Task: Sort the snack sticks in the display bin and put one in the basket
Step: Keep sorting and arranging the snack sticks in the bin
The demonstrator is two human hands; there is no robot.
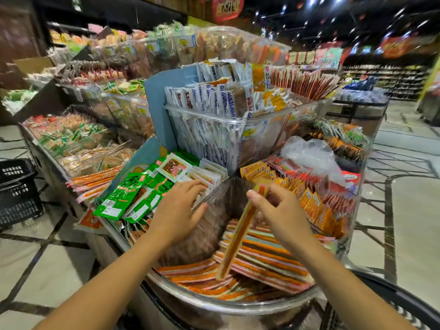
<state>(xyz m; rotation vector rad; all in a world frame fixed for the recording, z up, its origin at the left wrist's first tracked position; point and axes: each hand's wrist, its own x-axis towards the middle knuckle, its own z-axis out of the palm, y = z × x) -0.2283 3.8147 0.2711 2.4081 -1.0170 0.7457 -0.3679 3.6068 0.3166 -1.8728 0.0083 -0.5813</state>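
While what looks like a dark mesh basket (409, 303) sits at the lower right edge, just beside the right forearm, the rim of the round display bin (214, 303) curves close in front. It holds a layered pile of sticks (266, 260), orange and pink, lying mostly crosswise. Above that pile the right hand (278, 210) pinches one snack stick (238, 234) by its upper end, thumb and fingers (281, 198) clamped on it. Its long axis runs steeply down and leftward, and its free end hangs just over the pile. The left hand (177, 210) rests across the clear divider, its fingers relaxed and holding nothing. Since the stick is in the right hand and the mesh basket lies to the right, that hand is the nearer one, I judge. Beyond lie green packets (128, 196), and a black crate (16, 194) stands on the floor far left.
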